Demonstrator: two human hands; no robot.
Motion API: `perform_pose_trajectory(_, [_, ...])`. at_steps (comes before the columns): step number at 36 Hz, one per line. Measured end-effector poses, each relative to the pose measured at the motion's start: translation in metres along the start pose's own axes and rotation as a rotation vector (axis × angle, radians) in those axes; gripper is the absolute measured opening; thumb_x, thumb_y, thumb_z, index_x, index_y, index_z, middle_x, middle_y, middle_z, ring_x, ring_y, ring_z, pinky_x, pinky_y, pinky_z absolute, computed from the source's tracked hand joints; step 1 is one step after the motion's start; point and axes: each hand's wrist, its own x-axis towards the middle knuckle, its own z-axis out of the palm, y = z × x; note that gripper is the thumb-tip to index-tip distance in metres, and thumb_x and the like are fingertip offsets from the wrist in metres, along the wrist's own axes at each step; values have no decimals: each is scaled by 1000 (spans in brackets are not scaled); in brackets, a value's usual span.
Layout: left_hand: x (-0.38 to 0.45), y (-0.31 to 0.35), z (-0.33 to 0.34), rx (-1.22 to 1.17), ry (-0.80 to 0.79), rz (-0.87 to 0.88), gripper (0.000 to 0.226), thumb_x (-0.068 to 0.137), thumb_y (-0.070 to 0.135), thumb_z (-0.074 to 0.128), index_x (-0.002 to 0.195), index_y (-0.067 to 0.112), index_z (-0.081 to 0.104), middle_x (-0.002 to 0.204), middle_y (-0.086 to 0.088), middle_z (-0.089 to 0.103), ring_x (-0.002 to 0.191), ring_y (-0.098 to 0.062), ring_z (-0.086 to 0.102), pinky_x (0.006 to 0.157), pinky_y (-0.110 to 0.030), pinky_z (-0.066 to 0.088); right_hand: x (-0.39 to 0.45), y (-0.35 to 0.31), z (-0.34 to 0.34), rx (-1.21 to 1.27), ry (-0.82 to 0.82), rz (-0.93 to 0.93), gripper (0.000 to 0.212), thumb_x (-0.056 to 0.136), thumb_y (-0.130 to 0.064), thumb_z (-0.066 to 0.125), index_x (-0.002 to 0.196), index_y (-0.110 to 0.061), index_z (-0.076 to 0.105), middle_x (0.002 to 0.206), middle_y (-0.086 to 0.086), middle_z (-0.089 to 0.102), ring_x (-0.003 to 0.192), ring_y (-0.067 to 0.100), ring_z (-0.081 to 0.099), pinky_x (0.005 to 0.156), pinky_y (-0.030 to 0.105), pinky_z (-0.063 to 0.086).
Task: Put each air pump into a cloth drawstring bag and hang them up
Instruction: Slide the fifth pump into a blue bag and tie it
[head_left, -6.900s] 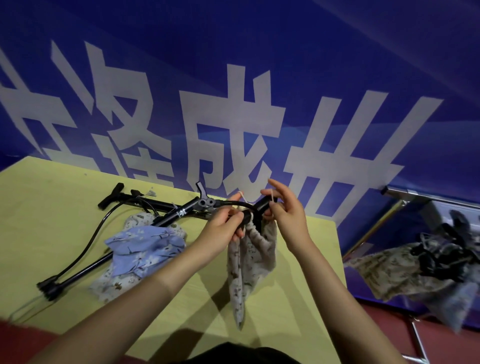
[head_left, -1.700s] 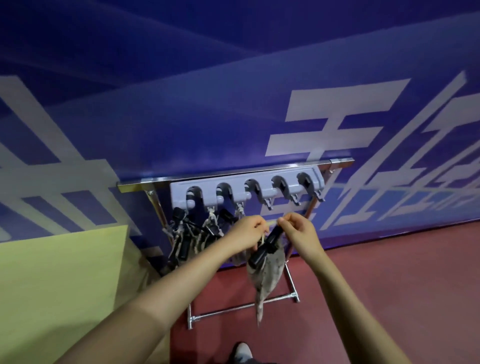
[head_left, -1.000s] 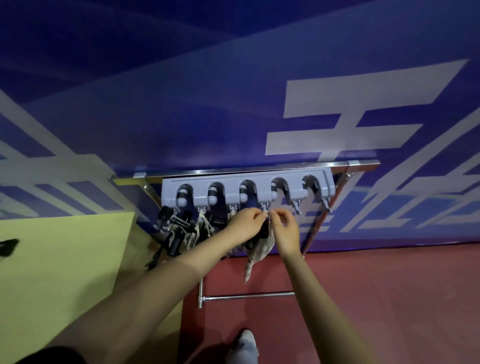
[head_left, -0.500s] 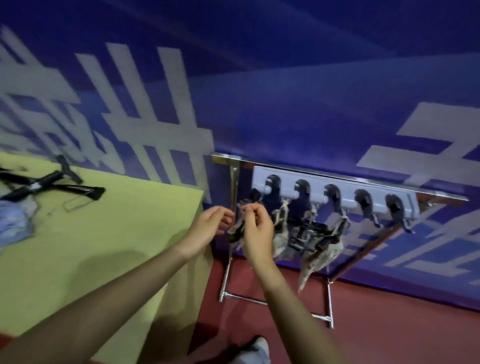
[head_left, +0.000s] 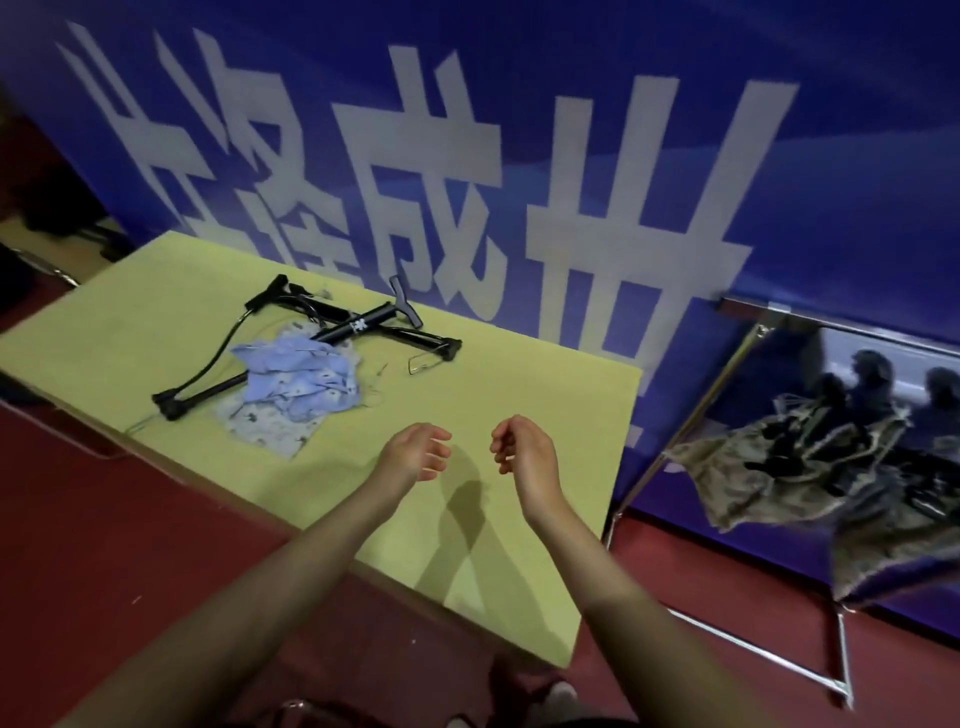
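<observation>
Hovering above the yellow counter, my left hand and right hand hold nothing — fingers loosely curled, palms facing each other. Far left on the counter lie two black air pumps, one crossing the other, with a blue cloth drawstring bag heaped over a paler patterned bag. To the right, filled bags hang blurred from a metal rack against the blue banner.
</observation>
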Motion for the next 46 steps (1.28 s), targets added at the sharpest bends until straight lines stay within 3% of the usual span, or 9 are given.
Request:
perform_pose_trajectory(14, [67, -20, -97, 144, 175, -59, 20, 98, 20, 48, 90, 14, 65, 87, -8, 64, 74, -20, 59, 69, -31, 48, 79, -5, 66, -105, -187, 141, 30, 96, -12, 37, 74, -11, 58, 64, 3, 54, 56, 15, 46, 51, 25, 34])
perform_pose_trajectory(20, [115, -29, -153, 511, 195, 32, 25, 101, 24, 44, 106, 11, 64, 96, -5, 59, 91, -24, 57, 78, -36, 45, 102, 18, 113, -207, -203, 230, 27, 97, -17, 41, 76, -12, 58, 65, 2, 55, 57, 16, 48, 52, 26, 36])
perform_pose_trajectory(25, [164, -39, -200, 770, 60, 72, 28, 100, 22, 42, 75, 13, 49, 71, -7, 51, 67, -22, 49, 64, -30, 35, 126, 37, 162, -393, -219, 219, 20, 94, -18, 45, 87, -9, 61, 69, 1, 57, 59, 15, 51, 54, 25, 38])
perform_pose_trajectory(28, [198, -42, -232, 852, -59, 100, 29, 98, 19, 43, 82, 5, 62, 85, -12, 64, 78, -29, 60, 71, -34, 48, 143, 52, 199, -494, -208, 204, 24, 93, -19, 45, 90, -5, 64, 69, 0, 58, 68, 21, 54, 64, 29, 41])
perform_pose_trajectory(30, [215, -38, -247, 909, -129, 156, 24, 96, 13, 48, 86, -1, 64, 88, -17, 65, 83, -33, 61, 65, -30, 40, 154, 63, 218, -543, -184, 228, 21, 92, -21, 48, 84, -9, 63, 68, 1, 59, 68, 23, 55, 67, 35, 44])
perform_pose_trajectory(34, [243, -35, -269, 910, -232, 272, 17, 94, 13, 55, 103, 4, 67, 101, -17, 66, 96, -32, 62, 78, -33, 46, 165, 88, 248, -564, -156, 368, 14, 92, -26, 52, 91, -13, 57, 70, 4, 59, 59, 20, 53, 57, 31, 45])
perform_pose_trajectory(37, [256, -26, -273, 986, -369, 285, 24, 97, 17, 49, 114, 7, 63, 113, -11, 63, 105, -26, 60, 89, -34, 48, 168, 103, 261, -660, -80, 391, 28, 90, -33, 54, 111, -15, 58, 92, 10, 63, 77, 24, 58, 74, 34, 49])
perform_pose_trajectory(40, [266, -23, -266, 1041, -459, 342, 26, 97, 19, 48, 117, 9, 62, 115, -9, 62, 102, -23, 60, 88, -34, 49, 164, 106, 270, -741, 6, 348, 40, 93, -31, 52, 128, -12, 52, 120, 16, 61, 105, 31, 61, 85, 32, 45])
perform_pose_trajectory(46, [288, -31, -251, 1313, -565, 509, 33, 95, 23, 47, 123, 10, 57, 122, -14, 57, 108, -30, 54, 88, -40, 47, 170, 110, 283, -829, -25, 356, 44, 96, -29, 49, 138, -16, 45, 129, 16, 52, 116, 32, 55, 95, 33, 43])
